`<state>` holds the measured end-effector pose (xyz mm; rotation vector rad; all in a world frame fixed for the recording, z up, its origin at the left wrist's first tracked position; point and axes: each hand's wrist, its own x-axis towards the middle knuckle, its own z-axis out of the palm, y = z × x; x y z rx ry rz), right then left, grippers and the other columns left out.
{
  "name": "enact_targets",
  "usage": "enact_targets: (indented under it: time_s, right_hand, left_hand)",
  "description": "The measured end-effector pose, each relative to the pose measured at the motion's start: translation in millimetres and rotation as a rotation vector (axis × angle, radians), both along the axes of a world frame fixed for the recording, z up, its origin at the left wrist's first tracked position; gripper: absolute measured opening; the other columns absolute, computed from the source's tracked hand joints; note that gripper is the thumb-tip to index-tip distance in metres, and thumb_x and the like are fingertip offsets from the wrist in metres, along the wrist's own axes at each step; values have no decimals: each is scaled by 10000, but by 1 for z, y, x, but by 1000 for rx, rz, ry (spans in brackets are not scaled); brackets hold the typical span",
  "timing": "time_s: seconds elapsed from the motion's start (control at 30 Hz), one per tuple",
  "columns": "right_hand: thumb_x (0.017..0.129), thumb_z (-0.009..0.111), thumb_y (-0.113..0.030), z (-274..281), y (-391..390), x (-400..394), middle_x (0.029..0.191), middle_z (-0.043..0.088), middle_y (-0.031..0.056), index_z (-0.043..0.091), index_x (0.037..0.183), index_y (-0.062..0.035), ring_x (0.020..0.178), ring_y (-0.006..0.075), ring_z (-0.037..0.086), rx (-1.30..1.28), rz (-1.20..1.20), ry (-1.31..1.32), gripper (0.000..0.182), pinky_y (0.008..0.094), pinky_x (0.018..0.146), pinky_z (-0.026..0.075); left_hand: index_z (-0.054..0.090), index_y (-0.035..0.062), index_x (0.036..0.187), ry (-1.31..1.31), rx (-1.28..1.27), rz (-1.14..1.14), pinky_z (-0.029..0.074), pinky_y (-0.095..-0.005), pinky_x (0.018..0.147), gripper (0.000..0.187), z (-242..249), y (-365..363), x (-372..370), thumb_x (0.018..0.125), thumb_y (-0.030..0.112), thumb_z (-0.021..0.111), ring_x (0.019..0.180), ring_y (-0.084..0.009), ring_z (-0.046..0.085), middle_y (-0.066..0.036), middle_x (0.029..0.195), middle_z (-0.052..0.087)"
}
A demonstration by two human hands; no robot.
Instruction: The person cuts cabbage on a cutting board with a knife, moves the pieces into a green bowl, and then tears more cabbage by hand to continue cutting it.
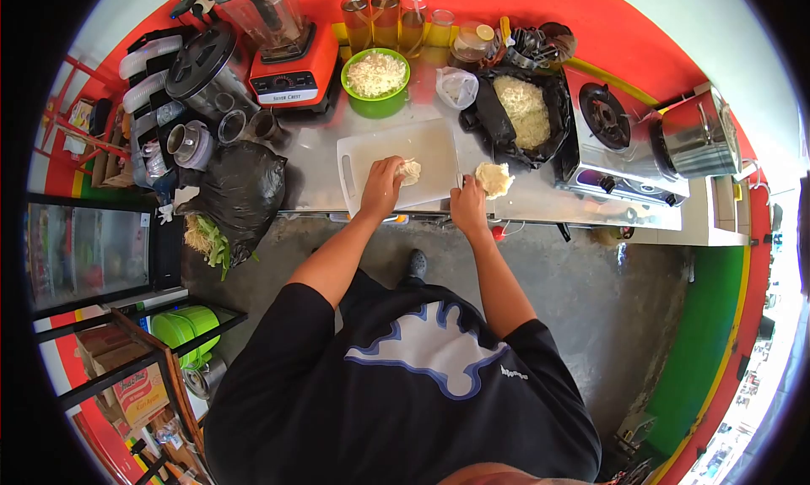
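Note:
My left hand (384,184) is closed on a pale, ragged food piece (409,172), pressed against the white cutting board (359,156). My right hand (468,201) is closed at the board's right edge. A thin, light strip shows at its fingers and looks like a knife (460,180) seen nearly edge-on; most of it is hidden. Just right of that hand lies a larger pale clump (494,181) on the steel counter. Behind the board stands a green bowl (375,107) heaped with white shreds.
A black bag (557,135) of pale shreds lies right of the board, beside a gas stove (629,177) with a steel pot (700,135). A red blender (291,71) and oil bottles (386,21) line the back. Another black bag (240,189) hangs over the left edge.

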<state>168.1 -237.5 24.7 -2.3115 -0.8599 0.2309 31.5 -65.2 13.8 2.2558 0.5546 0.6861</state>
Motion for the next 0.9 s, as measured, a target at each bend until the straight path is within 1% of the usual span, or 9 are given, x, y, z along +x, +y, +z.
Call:
enact_targets:
  time_s: [0.07,0.17,0.2,0.37,0.53,0.6,0.73,0.8,0.9]
  right_hand:
    - [893,586,-184,3,-4,0,897,644,358,599,983,147,877,522,625,88,-42,59,343,559,818,488]
    - [922,590,-226,11,-8,-9,834,642,326,636,928,116,833,496,629,33,-101,107,345,541,775,480]
    - [939,585,-240,14,-8,-9,847,653,342,655,946,90,860,521,636,47,-81,123,337,562,789,496]
    - [963,570,-257,28,6,-29,843,667,303,641,937,54,807,497,646,-75,-8,128,319,545,734,500]
    - [988,542,-304,35,25,-49,819,683,275,601,1027,13,781,493,658,-200,125,29,325,571,714,518]
    - [1006,512,-317,44,32,-54,798,691,255,570,1033,-14,750,466,677,-370,180,17,310,560,696,530]
    - [1020,492,-322,47,36,-59,780,694,242,546,1022,-24,726,439,691,-452,204,-35,303,547,672,535]
    - [1025,486,-340,52,34,-59,778,713,184,538,998,-40,750,382,719,-534,223,-99,306,486,684,568]
    - [1026,489,-340,61,33,-56,769,711,183,538,1002,-40,745,380,720,-571,231,-120,305,487,678,567]
  left_hand:
    - [610,31,1137,-28,-15,8,441,-445,1000,277,2,5,6,864,-1,643,1171,-350,525,-136,1234,593]
    - [613,33,1179,-53,71,-27,445,-441,995,313,-6,16,9,869,1,641,1157,-353,528,-131,1214,599]
    - [613,35,1198,-42,102,-68,447,-434,993,327,-10,19,8,873,17,644,1152,-354,526,-127,1210,597]
    - [624,32,1183,-28,122,-102,453,-424,971,299,-23,18,11,888,68,652,1121,-353,520,-120,1194,594]
    - [639,7,1041,-45,75,14,466,-422,908,162,-12,16,11,892,65,664,1063,-338,529,-118,1152,600]
    - [634,8,1021,-49,73,12,466,-426,895,150,-13,17,11,885,63,670,1038,-338,535,-115,1127,609]
    - [623,30,1021,-23,69,-27,464,-424,902,139,-17,20,9,904,97,659,1024,-335,537,-99,1085,628]
    - [624,31,1019,-28,64,-14,465,-422,902,139,-17,20,9,903,99,660,1020,-333,541,-98,1081,632]
    - [625,30,1017,-33,-9,54,470,-419,899,139,-14,14,10,903,101,661,1020,-328,547,-98,1070,641]
